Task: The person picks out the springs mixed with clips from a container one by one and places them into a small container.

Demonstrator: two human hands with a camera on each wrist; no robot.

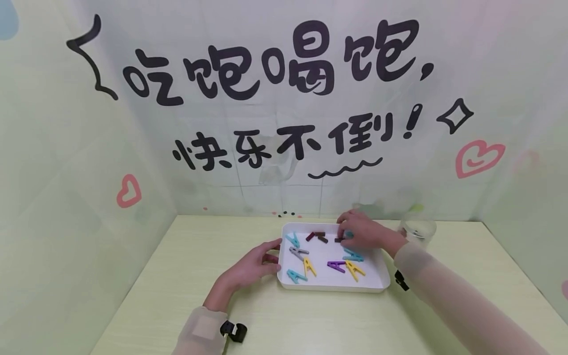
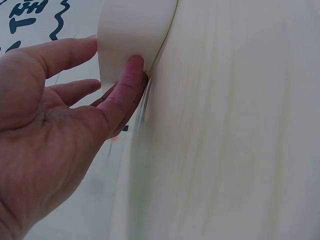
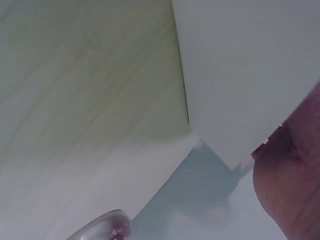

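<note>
A white tray (image 1: 328, 287) holds teal, grey, yellow and purple plastic clothespins, among them a purple clothespin (image 1: 336, 266) and a yellow clothespin (image 1: 309, 267). Several small dark brown and red pieces (image 1: 319, 234) lie along its back. My left hand (image 1: 252, 266) touches the tray's left wall with its fingertips, as the left wrist view also shows. Over the tray's back right corner, my right hand (image 1: 364, 231) reaches in with bent fingers. A bit of teal shows between its thumb and fingers; whether they pinch it is hidden. Below that hand lies a teal clothespin (image 1: 353, 255).
A clear round container (image 1: 418, 228) with dark reddish contents stands behind the right wrist, partly covered by it. The pale wooden table (image 1: 177, 276) meets a printed curtain (image 1: 275, 197) at the back and sides.
</note>
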